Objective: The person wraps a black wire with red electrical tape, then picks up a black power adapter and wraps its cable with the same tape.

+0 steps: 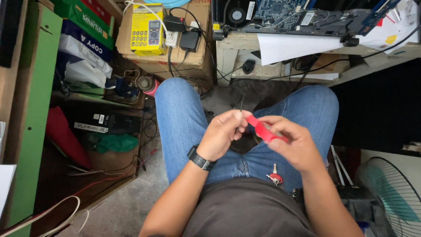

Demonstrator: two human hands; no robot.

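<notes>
- Seated person in blue jeans (184, 114) is working w/ both hands over the lap, seen from above.
- Left hand (221, 134), black watch (201, 159) on the wrist, is curling its fingers tight and pinching a thin black wire (241, 104) that is sticking up betw. thumb & forefinger.
- Right hand (294, 142) is gripping a roll of red tape (263, 130), fingers wrapped around it, thumb on top; roll is sitting just beside the left fingertips, approx. over the gap betw. the knees.
- Red tape end is reaching toward the left hand; can't tell if it is touching the wire.
- A key w/ a red tag (275, 176) is hanging at the waist.
- Yellow meter box (147, 28) is resting on a cardboard carton (193, 55) ahead; an opened laptop (302, 17) is lying on a pale bench (237, 44).
- A fan (392, 195) is standing at lower right.
</notes>
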